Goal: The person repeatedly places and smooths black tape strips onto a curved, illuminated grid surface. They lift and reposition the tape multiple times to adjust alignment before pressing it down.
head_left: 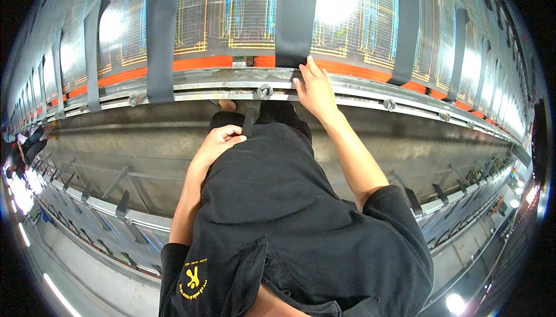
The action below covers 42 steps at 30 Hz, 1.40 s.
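Observation:
My right hand (pixel 317 90) reaches to the edge of a long table, its fingers stretched out and apart. Its fingertips lie at the lower right corner of a dark grey fabric strip (pixel 296 22), which lies flat on the printed table top (pixel 249 13). Down by my thigh, my left hand (pixel 222 142) is closed, with curled fingers around the lower end of a narrow, flat dark piece (pixel 249 121) that points up toward the rail. What kind of thing that piece is, I cannot make out; it blends with my black clothes.
More dark strips (pixel 161 39) lie across the table at intervals, some overhanging its edge. A metal rail (pixel 202 81) with bolt knobs (pixel 265 91) runs along the front, below an orange band (pixel 197 63). Behind me stands another long table (pixel 145 218). Another person (pixel 29 149) is at far left.

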Available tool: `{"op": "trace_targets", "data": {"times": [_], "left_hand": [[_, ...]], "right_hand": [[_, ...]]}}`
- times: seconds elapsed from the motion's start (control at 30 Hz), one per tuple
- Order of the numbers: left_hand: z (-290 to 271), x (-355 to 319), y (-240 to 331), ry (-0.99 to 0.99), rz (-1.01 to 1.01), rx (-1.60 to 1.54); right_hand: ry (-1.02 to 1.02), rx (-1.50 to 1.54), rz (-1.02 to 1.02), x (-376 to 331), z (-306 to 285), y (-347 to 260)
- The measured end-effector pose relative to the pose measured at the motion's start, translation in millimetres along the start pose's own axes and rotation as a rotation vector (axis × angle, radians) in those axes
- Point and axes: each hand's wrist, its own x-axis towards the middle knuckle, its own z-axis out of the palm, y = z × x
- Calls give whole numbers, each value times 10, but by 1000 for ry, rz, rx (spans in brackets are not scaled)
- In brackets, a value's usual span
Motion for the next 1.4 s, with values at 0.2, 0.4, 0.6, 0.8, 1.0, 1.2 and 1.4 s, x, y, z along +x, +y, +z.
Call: {"op": "trace_targets", "data": {"times": [0.2, 0.4, 0.6, 0.8, 1.0, 1.2, 1.4], "left_hand": [[24, -51, 303, 2, 22, -7], [-360, -132, 300, -10, 73, 98], [-1148, -300, -41, -112, 59, 129], [-2011, -550, -500, -163, 159, 391], [-2470, -802, -859, -134, 91, 284], [-2841, -738, -857, 34, 277, 59], [-3046, -623, -99, 335, 464, -37]], "right_hand": [[-207, 529, -367, -162, -230, -709], [-483, 798, 3, -305, 195, -1160], [-567, 978, 143, -354, 651, -1550], [-692, 635, -18, -391, 1120, -2395], [-796, 787, 207, -562, 1310, -2876], [-759, 728, 321, -442, 1121, -3161], [-79, 937, 410, 251, 1262, -2973]]}}
